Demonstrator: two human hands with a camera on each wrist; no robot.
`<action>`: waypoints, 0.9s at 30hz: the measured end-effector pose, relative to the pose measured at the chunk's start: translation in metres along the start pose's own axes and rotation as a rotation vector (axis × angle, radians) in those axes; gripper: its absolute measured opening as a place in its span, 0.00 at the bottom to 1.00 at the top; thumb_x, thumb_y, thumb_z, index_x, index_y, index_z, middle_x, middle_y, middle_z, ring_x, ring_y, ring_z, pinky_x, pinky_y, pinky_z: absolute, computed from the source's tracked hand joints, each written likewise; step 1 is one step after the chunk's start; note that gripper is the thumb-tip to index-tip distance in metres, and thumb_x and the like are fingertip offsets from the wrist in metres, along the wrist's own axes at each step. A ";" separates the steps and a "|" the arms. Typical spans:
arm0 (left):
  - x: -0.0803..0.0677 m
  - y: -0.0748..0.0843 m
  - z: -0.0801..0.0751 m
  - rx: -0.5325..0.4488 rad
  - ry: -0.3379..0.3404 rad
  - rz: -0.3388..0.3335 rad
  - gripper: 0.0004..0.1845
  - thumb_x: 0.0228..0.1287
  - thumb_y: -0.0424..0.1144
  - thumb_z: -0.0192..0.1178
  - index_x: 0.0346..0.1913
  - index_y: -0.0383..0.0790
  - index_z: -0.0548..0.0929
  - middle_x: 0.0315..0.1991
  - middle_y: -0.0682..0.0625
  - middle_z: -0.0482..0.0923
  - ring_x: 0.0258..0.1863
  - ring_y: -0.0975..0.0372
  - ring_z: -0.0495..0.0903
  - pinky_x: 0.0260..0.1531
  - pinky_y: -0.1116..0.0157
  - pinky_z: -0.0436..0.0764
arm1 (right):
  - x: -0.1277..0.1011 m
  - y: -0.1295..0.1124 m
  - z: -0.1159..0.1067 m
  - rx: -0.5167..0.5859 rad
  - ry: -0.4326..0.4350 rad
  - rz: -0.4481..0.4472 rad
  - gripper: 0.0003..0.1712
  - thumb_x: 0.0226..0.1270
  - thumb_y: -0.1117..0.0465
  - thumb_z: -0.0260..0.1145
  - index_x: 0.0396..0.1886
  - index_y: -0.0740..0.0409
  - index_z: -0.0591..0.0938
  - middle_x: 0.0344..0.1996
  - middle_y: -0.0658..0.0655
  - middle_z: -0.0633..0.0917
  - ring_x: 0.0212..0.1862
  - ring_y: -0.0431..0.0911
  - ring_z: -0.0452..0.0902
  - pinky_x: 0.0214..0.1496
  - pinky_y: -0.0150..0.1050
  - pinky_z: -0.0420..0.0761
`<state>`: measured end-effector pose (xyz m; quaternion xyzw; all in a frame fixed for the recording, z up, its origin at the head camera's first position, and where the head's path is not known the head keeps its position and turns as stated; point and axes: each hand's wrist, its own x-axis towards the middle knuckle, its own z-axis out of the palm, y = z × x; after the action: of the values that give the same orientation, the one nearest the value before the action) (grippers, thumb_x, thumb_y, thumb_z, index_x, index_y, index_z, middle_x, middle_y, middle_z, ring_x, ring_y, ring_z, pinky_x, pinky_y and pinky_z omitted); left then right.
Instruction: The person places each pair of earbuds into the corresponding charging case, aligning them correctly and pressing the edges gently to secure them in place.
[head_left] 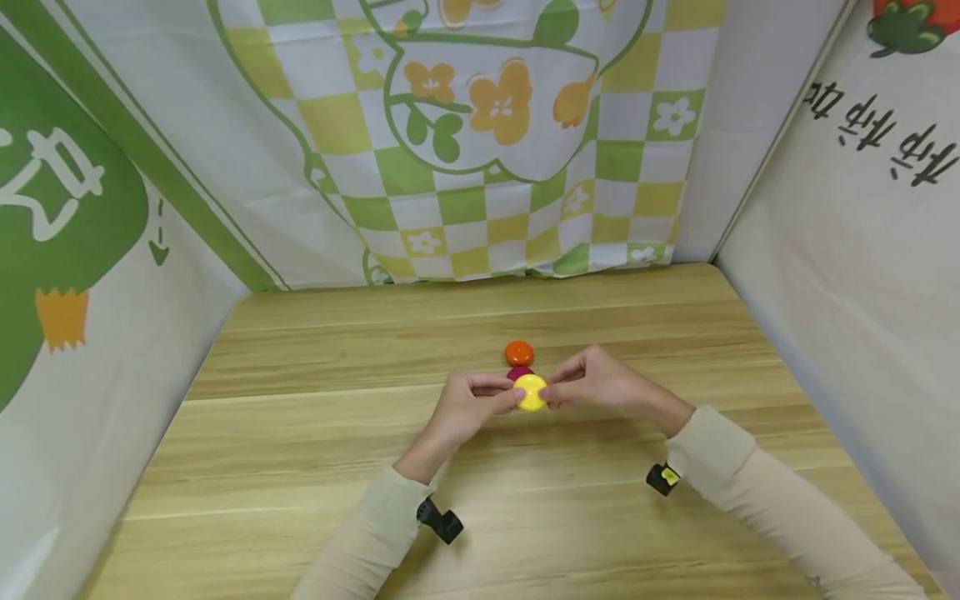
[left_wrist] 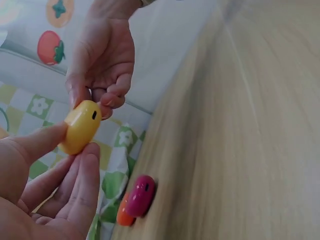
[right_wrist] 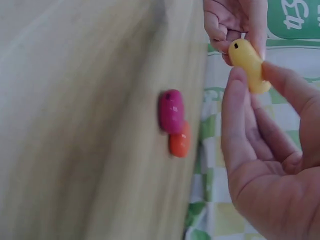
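A small yellow rounded bead (head_left: 531, 392) with a dark hole in its side is held above the wooden table (head_left: 300, 433), pinched from both sides. My left hand (head_left: 468, 406) grips its left edge between thumb and fingers, and my right hand (head_left: 592, 379) pinches its right edge. The left wrist view shows the yellow bead (left_wrist: 81, 126) between both hands' fingertips. In the right wrist view the yellow bead (right_wrist: 248, 64) sits the same way. A magenta bead (head_left: 517, 372) lies on the table just behind it, touching an orange bead (head_left: 519, 353) farther back.
Printed cloth walls close in the table on the left (head_left: 75, 317), back (head_left: 480, 142) and right (head_left: 862, 250). Small black camera mounts sit under each wrist (head_left: 441, 522) (head_left: 663, 478). Bare wood stretches around the beads.
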<state>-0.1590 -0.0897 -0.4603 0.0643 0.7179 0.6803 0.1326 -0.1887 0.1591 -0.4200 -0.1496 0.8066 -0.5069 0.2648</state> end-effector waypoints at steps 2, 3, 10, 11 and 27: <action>0.000 -0.003 0.001 0.106 0.001 0.012 0.13 0.66 0.40 0.75 0.47 0.33 0.93 0.46 0.40 0.92 0.39 0.60 0.92 0.45 0.60 0.92 | 0.002 0.008 0.005 0.031 -0.002 0.049 0.17 0.69 0.54 0.77 0.49 0.63 0.91 0.42 0.60 0.94 0.48 0.58 0.91 0.56 0.48 0.90; -0.001 -0.004 0.001 0.151 -0.001 0.017 0.12 0.66 0.40 0.76 0.46 0.34 0.93 0.44 0.40 0.93 0.38 0.60 0.92 0.43 0.59 0.92 | 0.003 0.011 0.007 0.051 -0.001 0.070 0.17 0.69 0.55 0.77 0.49 0.64 0.91 0.43 0.60 0.94 0.47 0.56 0.92 0.56 0.47 0.90; -0.001 -0.012 0.005 0.317 -0.013 0.033 0.08 0.67 0.38 0.74 0.41 0.36 0.94 0.33 0.44 0.93 0.30 0.58 0.91 0.34 0.57 0.92 | 0.007 0.024 0.024 0.124 0.043 0.154 0.15 0.70 0.61 0.76 0.47 0.69 0.90 0.41 0.62 0.94 0.40 0.47 0.92 0.50 0.43 0.92; -0.001 -0.012 0.005 0.326 -0.016 0.036 0.07 0.67 0.37 0.74 0.41 0.35 0.94 0.32 0.44 0.92 0.29 0.57 0.90 0.34 0.58 0.92 | 0.007 0.025 0.025 0.126 0.048 0.162 0.14 0.69 0.61 0.76 0.46 0.68 0.91 0.40 0.62 0.94 0.39 0.47 0.92 0.49 0.43 0.92; 0.007 -0.019 0.006 0.432 0.062 -0.026 0.08 0.68 0.35 0.73 0.34 0.33 0.94 0.24 0.44 0.90 0.21 0.62 0.87 0.24 0.66 0.88 | 0.018 0.029 0.035 0.102 0.098 0.235 0.10 0.69 0.62 0.76 0.38 0.68 0.92 0.29 0.59 0.93 0.31 0.44 0.90 0.40 0.38 0.92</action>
<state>-0.1618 -0.0831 -0.4803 0.0610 0.8516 0.5105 0.1024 -0.1825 0.1363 -0.4631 -0.0153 0.8038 -0.5193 0.2897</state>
